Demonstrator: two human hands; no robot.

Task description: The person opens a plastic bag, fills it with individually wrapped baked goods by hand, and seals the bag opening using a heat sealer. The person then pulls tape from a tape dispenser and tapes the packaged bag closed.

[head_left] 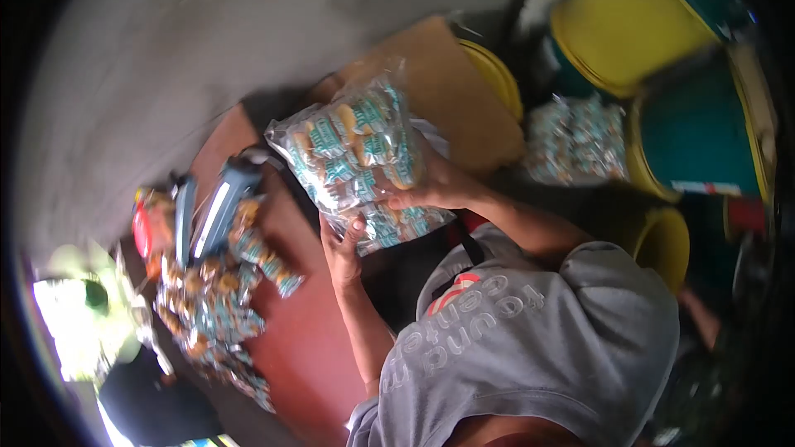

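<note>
A clear plastic bag (356, 149) full of small wrapped snack packs is held up in front of my chest. The packs have teal and white print, and golden-brown pieces show through. My left hand (341, 252) grips the bag's lower left corner, with the thumb over the plastic. On the bag's right side my right hand (435, 182) holds it, the fingers along its lower front and partly hidden. Loose snack packs (215, 298), some joined in strips, lie in a pile on the reddish table (290, 348) to the left.
A grey-blue device (222, 207) stands beside the pile, near a red item (142, 228). Behind the bag is a brown cardboard sheet (464, 108). Another filled bag (575, 141) lies to the right among yellow and green drums (696, 136). A person in dark clothing (153, 406) is at lower left.
</note>
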